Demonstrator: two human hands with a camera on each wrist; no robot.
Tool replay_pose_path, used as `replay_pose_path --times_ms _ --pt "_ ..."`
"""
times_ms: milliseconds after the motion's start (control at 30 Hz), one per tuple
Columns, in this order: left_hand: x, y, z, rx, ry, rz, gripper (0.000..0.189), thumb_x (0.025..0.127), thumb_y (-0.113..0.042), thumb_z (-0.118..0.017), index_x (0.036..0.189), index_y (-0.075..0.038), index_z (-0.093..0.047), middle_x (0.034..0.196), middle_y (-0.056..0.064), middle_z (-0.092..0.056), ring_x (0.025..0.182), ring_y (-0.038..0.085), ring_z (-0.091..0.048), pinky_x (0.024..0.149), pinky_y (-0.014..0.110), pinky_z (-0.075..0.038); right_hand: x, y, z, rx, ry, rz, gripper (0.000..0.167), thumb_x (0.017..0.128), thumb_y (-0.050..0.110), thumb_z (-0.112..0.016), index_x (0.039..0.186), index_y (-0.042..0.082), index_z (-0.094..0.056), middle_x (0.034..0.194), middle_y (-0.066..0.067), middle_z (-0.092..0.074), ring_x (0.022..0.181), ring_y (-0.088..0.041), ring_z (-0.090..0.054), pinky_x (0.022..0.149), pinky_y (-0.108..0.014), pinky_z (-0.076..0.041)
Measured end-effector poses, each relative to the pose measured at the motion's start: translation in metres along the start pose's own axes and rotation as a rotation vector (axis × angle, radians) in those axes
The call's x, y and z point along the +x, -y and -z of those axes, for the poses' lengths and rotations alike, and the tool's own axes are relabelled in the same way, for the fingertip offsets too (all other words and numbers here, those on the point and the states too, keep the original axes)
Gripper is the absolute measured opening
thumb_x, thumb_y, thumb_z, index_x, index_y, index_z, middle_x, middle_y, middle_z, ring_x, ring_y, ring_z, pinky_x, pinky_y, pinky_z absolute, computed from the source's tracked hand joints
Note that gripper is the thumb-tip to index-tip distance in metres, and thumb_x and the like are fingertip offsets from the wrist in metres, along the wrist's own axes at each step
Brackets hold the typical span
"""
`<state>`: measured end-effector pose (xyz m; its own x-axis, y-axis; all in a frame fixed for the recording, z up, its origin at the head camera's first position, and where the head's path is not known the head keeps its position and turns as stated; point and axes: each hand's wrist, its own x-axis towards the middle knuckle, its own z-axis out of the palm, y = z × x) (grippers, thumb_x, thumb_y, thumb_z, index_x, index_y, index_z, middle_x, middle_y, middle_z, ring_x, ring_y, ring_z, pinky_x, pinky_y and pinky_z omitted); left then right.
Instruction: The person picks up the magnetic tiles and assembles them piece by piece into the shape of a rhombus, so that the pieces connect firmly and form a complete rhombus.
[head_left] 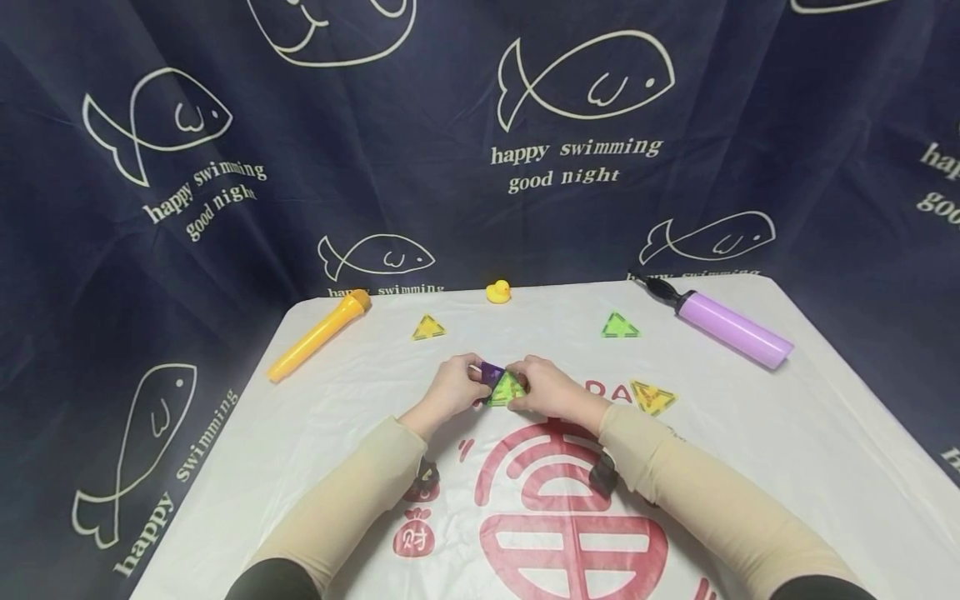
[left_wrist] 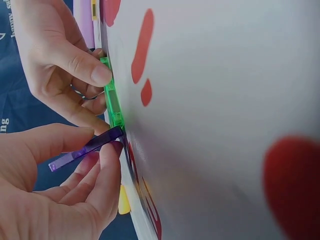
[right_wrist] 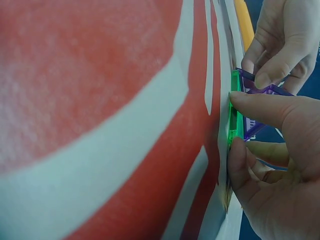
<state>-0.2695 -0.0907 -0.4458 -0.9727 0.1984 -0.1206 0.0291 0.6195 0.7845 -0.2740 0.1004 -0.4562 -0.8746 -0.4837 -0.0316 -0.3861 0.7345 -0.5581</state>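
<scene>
Near the middle of the table, my left hand (head_left: 452, 388) pinches a purple translucent magnetic tile (head_left: 491, 374) between thumb and fingers. The tile tilts up from the tabletop in the left wrist view. My right hand (head_left: 551, 388) holds a green triangular magnetic tile (head_left: 507, 392) with its thumb and fingertips. That green tile (left_wrist: 114, 97) lies low, close over the cloth. One edge of the purple tile (left_wrist: 85, 149) meets the green tile's end. From the right wrist, the purple tile (right_wrist: 254, 129) shows behind the green tile (right_wrist: 234, 110), partly hidden by my fingers.
A yellow triangular tile (head_left: 428, 327) and a green one (head_left: 621, 326) lie farther back, with another yellow tile (head_left: 653, 398) near my right forearm. An orange toy microphone (head_left: 318, 337), a rubber duck (head_left: 498, 292) and a purple hand pump (head_left: 735, 328) lie toward the edges. A dark curtain hangs behind.
</scene>
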Motion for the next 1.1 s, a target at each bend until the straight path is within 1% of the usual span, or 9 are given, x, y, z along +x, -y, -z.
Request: replay_pose_path --times_ms 233,367,500,600,733,833,967,1000,1100 --pt "0.003 0.002 -0.002 0.031 0.008 -0.014 0.029 0.084 0.000 -0.078 0.111 0.001 -0.069 0.091 0.010 -0.071 0.075 0.017 -0.067 0.067 0.028 -0.057 0.001 -0.002 -0.001 0.003 -0.003 0.006 0.063 0.081 0.017 -0.087 0.134 -0.006 -0.062 0.086 -0.005 -0.055 0.077 -0.018 -0.051 0.071 -0.032 -0.046" --pt "0.002 0.002 -0.001 0.024 0.010 -0.014 0.030 0.084 0.001 -0.077 0.112 0.002 -0.068 0.089 0.009 -0.070 0.072 0.016 -0.066 0.064 0.027 -0.056 0.000 -0.002 -0.001 0.006 -0.004 0.008 0.063 0.081 0.017 -0.087 0.134 -0.006 -0.062 0.086 -0.004 -0.054 0.077 -0.018 -0.050 0.071 -0.031 -0.046" --pt "0.001 0.003 0.000 -0.009 0.025 -0.019 0.031 0.083 0.002 -0.077 0.112 0.002 -0.067 0.087 0.008 -0.070 0.067 0.014 -0.065 0.060 0.025 -0.055 0.000 -0.003 0.002 0.008 0.016 0.041 0.063 0.080 0.016 -0.087 0.133 -0.007 -0.061 0.087 -0.004 -0.055 0.078 -0.018 -0.051 0.071 -0.032 -0.047" --pt "0.000 0.006 0.002 -0.048 0.053 -0.027 0.033 0.081 0.002 -0.078 0.112 0.003 -0.066 0.089 0.007 -0.071 0.067 0.014 -0.065 0.059 0.025 -0.054 0.002 -0.007 0.009 0.046 0.073 0.065 0.066 0.079 0.013 -0.087 0.136 -0.007 -0.059 0.088 -0.005 -0.057 0.079 -0.017 -0.052 0.074 -0.032 -0.048" --pt "0.000 0.015 0.008 -0.087 0.083 -0.030 0.040 0.078 0.002 -0.079 0.115 0.003 -0.066 0.093 0.006 -0.073 0.073 0.013 -0.066 0.062 0.025 -0.055 0.005 -0.016 0.023 0.123 0.204 0.067 0.073 0.078 0.006 -0.085 0.143 -0.006 -0.053 0.089 -0.005 -0.059 0.081 -0.016 -0.053 0.076 -0.031 -0.047" --pt "-0.001 0.022 0.016 -0.108 0.090 -0.011 0.045 0.076 0.000 -0.081 0.118 0.003 -0.065 0.096 0.005 -0.073 0.077 0.013 -0.066 0.064 0.027 -0.055 0.007 -0.023 0.031 0.149 0.282 0.060 0.075 0.079 0.002 -0.084 0.146 -0.002 -0.051 0.088 -0.006 -0.059 0.080 -0.017 -0.052 0.074 -0.031 -0.045" --pt "-0.003 0.029 0.031 -0.120 0.080 0.005 0.046 0.078 -0.002 -0.080 0.121 0.004 -0.064 0.099 0.007 -0.072 0.083 0.018 -0.067 0.073 0.030 -0.056 0.010 -0.027 0.037 0.156 0.331 0.062 0.075 0.082 0.003 -0.083 0.149 0.004 -0.050 0.087 -0.005 -0.056 0.081 -0.018 -0.050 0.074 -0.033 -0.043" --pt "-0.002 0.031 0.035 -0.117 0.073 0.005 0.046 0.079 -0.002 -0.080 0.121 0.004 -0.064 0.100 0.008 -0.072 0.086 0.018 -0.068 0.077 0.030 -0.056 0.011 -0.027 0.038 0.157 0.337 0.066 0.075 0.082 0.003 -0.083 0.149 0.005 -0.051 0.086 -0.005 -0.056 0.081 -0.018 -0.050 0.075 -0.033 -0.043" --pt "0.001 0.036 0.048 -0.118 0.038 0.010 0.044 0.080 -0.001 -0.078 0.121 0.006 -0.063 0.102 0.011 -0.073 0.089 0.021 -0.069 0.080 0.030 -0.056 0.013 -0.028 0.037 0.167 0.344 0.085 0.076 0.081 0.001 -0.084 0.149 0.006 -0.051 0.083 -0.005 -0.054 0.079 -0.017 -0.050 0.076 -0.033 -0.042"
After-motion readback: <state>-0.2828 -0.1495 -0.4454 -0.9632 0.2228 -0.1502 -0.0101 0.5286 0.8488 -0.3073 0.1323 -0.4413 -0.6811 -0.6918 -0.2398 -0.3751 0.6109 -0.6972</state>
